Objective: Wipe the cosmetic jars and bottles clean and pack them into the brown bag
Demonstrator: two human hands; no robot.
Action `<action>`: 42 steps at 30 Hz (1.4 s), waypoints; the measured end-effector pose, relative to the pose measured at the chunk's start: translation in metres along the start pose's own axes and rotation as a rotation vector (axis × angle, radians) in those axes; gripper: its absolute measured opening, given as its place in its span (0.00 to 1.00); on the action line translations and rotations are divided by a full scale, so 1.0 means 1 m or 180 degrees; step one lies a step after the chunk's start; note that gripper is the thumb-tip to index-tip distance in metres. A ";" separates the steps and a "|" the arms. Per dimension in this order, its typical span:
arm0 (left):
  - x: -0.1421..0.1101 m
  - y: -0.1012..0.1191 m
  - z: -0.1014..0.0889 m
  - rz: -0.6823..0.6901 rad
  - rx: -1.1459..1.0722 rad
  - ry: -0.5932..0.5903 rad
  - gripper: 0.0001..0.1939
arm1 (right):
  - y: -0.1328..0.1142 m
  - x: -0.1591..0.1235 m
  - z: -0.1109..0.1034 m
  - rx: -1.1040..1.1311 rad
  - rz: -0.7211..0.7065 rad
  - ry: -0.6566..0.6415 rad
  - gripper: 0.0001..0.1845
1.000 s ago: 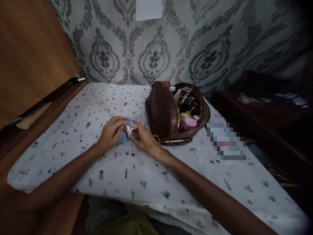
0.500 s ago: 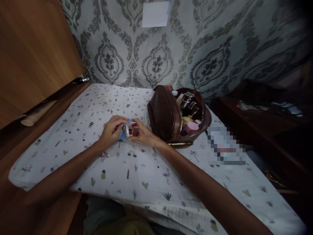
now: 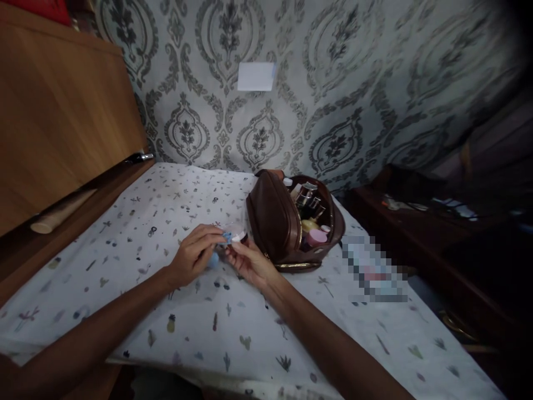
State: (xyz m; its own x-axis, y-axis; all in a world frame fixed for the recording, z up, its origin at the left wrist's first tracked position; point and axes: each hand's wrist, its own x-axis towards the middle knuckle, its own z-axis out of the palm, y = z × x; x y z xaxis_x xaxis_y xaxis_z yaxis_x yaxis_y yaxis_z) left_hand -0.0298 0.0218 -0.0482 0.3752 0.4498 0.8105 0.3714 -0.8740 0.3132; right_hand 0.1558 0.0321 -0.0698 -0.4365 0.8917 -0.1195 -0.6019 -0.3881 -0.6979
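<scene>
My left hand is closed on a thin blue cloth; part of it hangs below the fingers. The cloth touches a small clear container with a white part and a dark part, whose exact kind I cannot make out. Fingers of my right hand grip that container from its right side. Both hands are held just above the patterned white sheet. Right behind my right hand stands an open brown toiletry bag, with glass bottles and a pink-lidded jar inside.
A blurred-out flat item lies on the sheet to the right of the bag. On the left is a wooden panel with a beige cylinder on its ledge. A dark wooden surface with clutter borders the right side.
The view has tilted up. My right hand has turned the clear container, so its white part now faces up, while my left fingers bring the blue cloth against it.
</scene>
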 end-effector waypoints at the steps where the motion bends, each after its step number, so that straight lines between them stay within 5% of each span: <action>1: 0.000 0.001 0.000 -0.0049 -0.0032 0.0033 0.15 | 0.000 -0.003 -0.001 -0.0067 0.0063 -0.0109 0.30; 8: -0.001 -0.005 -0.001 -0.0320 -0.0097 -0.0023 0.17 | 0.004 -0.011 0.003 -0.0819 0.0090 -0.0619 0.36; 15: -0.001 -0.008 0.004 -0.1512 -0.0154 -0.0383 0.16 | 0.008 -0.004 -0.001 -0.1484 -0.0873 0.0116 0.45; 20: 0.003 -0.002 0.007 -0.2490 -0.1266 -0.0845 0.13 | 0.006 -0.001 -0.004 -0.2144 -0.1428 0.0238 0.43; 24: 0.004 0.002 0.003 -0.2893 -0.1616 -0.0379 0.11 | 0.004 -0.001 -0.003 -0.2319 -0.1574 0.0565 0.49; 28: 0.003 0.008 0.000 -0.1996 -0.0684 0.0122 0.11 | 0.003 -0.006 -0.003 -0.2967 -0.1699 0.1124 0.51; 32: 0.001 0.015 0.009 -0.0478 0.0235 -0.0387 0.10 | 0.011 -0.012 -0.001 -0.3452 -0.1754 0.0655 0.41; 34: 0.001 0.017 0.011 -0.0312 0.0585 -0.0426 0.10 | 0.015 -0.013 0.000 -0.3627 -0.1748 0.0434 0.36; 37: 0.005 0.014 0.009 -0.0817 0.0479 -0.0232 0.11 | 0.017 -0.013 0.002 -0.3700 -0.1869 0.0341 0.34; 42: 0.021 0.006 0.005 -0.2362 -0.1027 0.0085 0.15 | 0.004 -0.018 0.009 -0.3338 -0.1682 0.0186 0.42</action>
State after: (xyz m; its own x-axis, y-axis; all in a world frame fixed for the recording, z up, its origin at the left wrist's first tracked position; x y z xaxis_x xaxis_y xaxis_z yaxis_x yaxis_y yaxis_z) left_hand -0.0157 0.0267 -0.0319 0.1053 0.9324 0.3457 0.2508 -0.3613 0.8981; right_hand 0.1551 0.0127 -0.0644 -0.2497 0.9044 0.3460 0.1580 0.3905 -0.9069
